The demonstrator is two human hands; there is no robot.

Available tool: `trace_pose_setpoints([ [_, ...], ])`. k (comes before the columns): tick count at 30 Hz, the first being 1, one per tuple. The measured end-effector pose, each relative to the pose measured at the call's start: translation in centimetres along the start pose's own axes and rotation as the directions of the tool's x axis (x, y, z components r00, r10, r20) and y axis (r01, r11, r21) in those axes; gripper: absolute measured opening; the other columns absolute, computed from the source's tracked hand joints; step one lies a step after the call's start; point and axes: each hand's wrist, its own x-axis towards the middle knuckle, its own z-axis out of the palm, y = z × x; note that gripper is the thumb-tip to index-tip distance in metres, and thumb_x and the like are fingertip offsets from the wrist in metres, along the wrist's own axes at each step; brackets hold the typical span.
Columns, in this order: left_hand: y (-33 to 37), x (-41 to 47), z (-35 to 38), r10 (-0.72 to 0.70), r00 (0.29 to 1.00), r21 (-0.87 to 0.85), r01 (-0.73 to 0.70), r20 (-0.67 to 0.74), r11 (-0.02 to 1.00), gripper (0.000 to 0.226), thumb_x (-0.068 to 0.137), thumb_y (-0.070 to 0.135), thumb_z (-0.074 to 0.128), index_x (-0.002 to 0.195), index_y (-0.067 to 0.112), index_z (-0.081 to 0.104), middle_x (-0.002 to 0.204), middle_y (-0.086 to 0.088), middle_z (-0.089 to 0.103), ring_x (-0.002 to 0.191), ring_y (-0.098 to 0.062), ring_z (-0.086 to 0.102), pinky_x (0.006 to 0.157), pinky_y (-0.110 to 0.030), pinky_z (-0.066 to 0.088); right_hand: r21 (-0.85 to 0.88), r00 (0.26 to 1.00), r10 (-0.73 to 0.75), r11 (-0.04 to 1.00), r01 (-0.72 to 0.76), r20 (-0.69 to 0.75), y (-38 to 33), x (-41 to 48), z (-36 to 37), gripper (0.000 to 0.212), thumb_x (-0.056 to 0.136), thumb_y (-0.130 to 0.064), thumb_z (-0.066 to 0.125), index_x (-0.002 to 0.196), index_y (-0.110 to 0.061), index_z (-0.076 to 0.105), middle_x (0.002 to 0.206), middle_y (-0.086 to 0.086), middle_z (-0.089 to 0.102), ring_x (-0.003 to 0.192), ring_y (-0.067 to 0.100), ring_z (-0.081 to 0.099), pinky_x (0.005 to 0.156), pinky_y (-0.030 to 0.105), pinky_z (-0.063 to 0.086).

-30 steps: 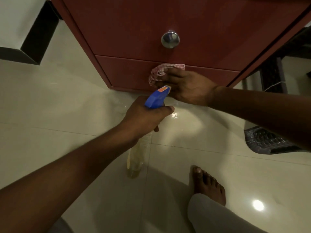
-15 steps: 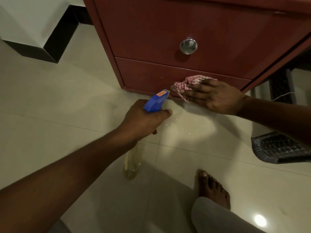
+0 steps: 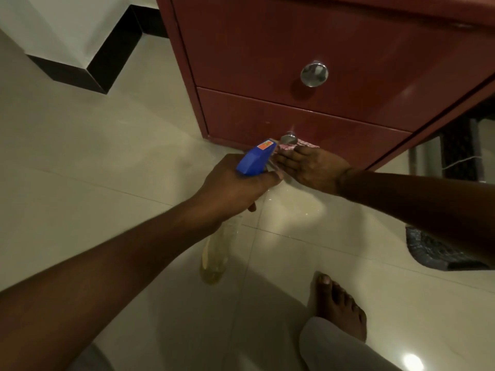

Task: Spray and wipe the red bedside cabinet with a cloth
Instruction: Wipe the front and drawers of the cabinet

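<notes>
The right hand [image 3: 314, 168] lies flat, fingers together and pointing toward 9 o'clock, pressing the red-checked cloth [image 3: 297, 145] against the foot of the red bedside cabinet [image 3: 281, 49]. A second ago it held the cloth higher on the lower drawer front [image 3: 308, 124]; since then it has slid down toward 6 o'clock, so the cloth now bunches just under the lower knob [image 3: 288, 139], which it had covered before. That suggests the wiping pass over the drawer face has reached its bottom edge, and the remaining work is probably the knob itself and the strip by the floor.

The left hand [image 3: 235, 187] is closed around the neck of the spray bottle [image 3: 214, 257], thumb along the side, the blue trigger head [image 3: 255, 158] aimed toward 1 o'clock at the cloth. Its nozzle sits just beside the right fingertips [image 3: 284, 157], nearly touching. I cannot tell whether a finger is squeezing the trigger. The left forearm runs in from 7 o'clock, the right from 3 o'clock, both extended low.

The clear bottle body hangs down toward 6 o'clock with a little yellowish liquid at its base. Wet droplets glint on the tiled floor [image 3: 107, 156] under the hands. The upper knob [image 3: 314, 74] sits at 12 o'clock, and a bare foot [image 3: 338, 306] at 5 o'clock.
</notes>
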Motion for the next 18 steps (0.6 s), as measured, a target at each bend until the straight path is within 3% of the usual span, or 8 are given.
trace_pose_setpoints([
  [2, 0.3, 0.3, 0.3, 0.012, 1.0, -0.003, -0.012, 0.001, 1.0, 0.022, 0.089, 0.036, 0.071, 0.076, 0.021, 0.061, 0.062, -0.001, 0.059, 0.056, -0.013, 0.061, 0.05, -0.017, 0.053, 0.015, 1.0, 0.0, 1.0, 0.0, 0.025, -0.1, 0.2, 0.4, 0.062, 0.096, -0.001, 0.038, 0.156, 0.003, 0.024, 0.162, 0.019, 0.034, 0.149, 0.034, 0.034, 0.122, 0.043, 0.032],
  [5, 0.6, 0.5, 0.6, 0.028, 0.999, -0.006, -0.028, -0.019, 1.0, 0.021, 0.088, 0.037, 0.072, 0.075, 0.026, 0.06, 0.061, 0.002, 0.057, 0.053, -0.009, 0.06, 0.051, -0.018, 0.051, 0.027, 0.999, -0.034, 0.999, 0.033, 0.012, 0.6, -1.0, 0.8, 0.063, 0.093, -0.001, 0.048, 0.154, 0.002, 0.031, 0.158, 0.015, 0.042, 0.147, 0.033, 0.039, 0.119, 0.042, 0.036],
  [9, 0.7, 0.7, 0.6, 0.012, 0.999, 0.004, -0.012, -0.049, 1.0, 0.026, 0.087, 0.038, 0.073, 0.079, 0.016, 0.06, 0.065, -0.003, 0.058, 0.055, -0.013, 0.061, 0.053, -0.021, 0.052, -0.014, 0.999, -0.035, 0.999, 0.035, -0.003, 0.4, -5.4, 2.4, 0.058, 0.095, -0.002, 0.055, 0.15, 0.006, 0.038, 0.155, 0.018, 0.047, 0.144, 0.037, 0.04, 0.117, 0.045, 0.037],
  [13, 0.7, 0.5, 0.7, -0.013, 0.999, 0.009, 0.013, -0.048, 1.0, 0.028, 0.086, 0.038, 0.074, 0.08, 0.015, 0.061, 0.061, 0.0, 0.058, 0.052, -0.011, 0.06, 0.053, -0.022, 0.051, -0.055, 0.99, -0.084, 0.994, 0.091, 0.111, 0.3, -8.8, 3.2, 0.043, 0.087, -0.002, 0.069, 0.13, -0.003, 0.065, 0.155, 0.018, 0.045, 0.145, 0.039, 0.033, 0.116, 0.051, 0.034],
  [18, 0.4, 0.2, 0.5, -0.072, 0.996, -0.01, 0.072, -0.044, 0.997, 0.031, 0.085, 0.042, 0.074, 0.087, 0.013, 0.065, 0.066, -0.002, 0.06, 0.053, -0.013, 0.062, 0.06, -0.029, 0.051, -0.046, 0.969, -0.125, 0.989, 0.138, 0.215, 0.3, -6.2, 1.5, 0.023, 0.087, 0.002, 0.062, 0.107, -0.001, 0.074, 0.141, 0.024, 0.058, 0.134, 0.043, 0.042, 0.109, 0.052, 0.037],
])
